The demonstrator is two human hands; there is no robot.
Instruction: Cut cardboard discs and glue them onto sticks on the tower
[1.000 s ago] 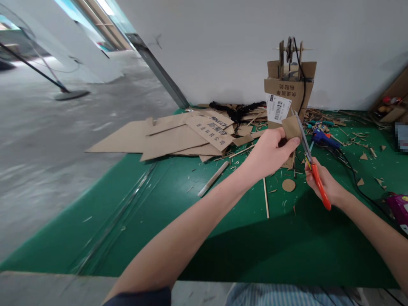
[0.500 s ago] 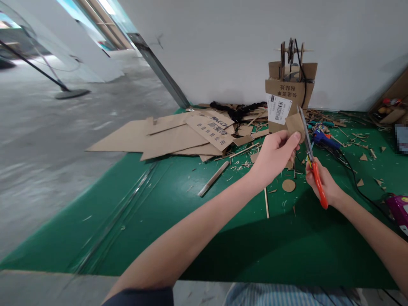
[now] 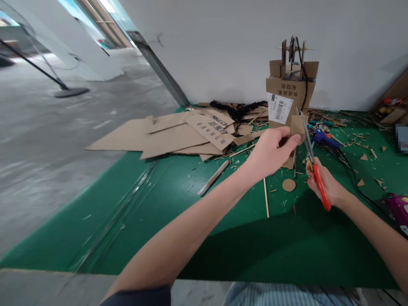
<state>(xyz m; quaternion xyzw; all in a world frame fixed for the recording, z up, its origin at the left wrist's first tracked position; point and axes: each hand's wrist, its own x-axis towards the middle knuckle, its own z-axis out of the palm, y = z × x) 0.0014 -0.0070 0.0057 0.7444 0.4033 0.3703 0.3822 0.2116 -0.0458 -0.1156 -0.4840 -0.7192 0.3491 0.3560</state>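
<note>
Bright, even light — soft shadows under the arms; wide-angle stretch and blur at left edge.

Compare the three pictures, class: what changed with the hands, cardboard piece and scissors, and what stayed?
The left hand has turned the small cardboard piece slightly and shifted it a little rightward against the scissors. Nothing was picked up or let go. The right hand still grips the orange handles; the cardboard disc on the green mat lies unchanged.
</note>
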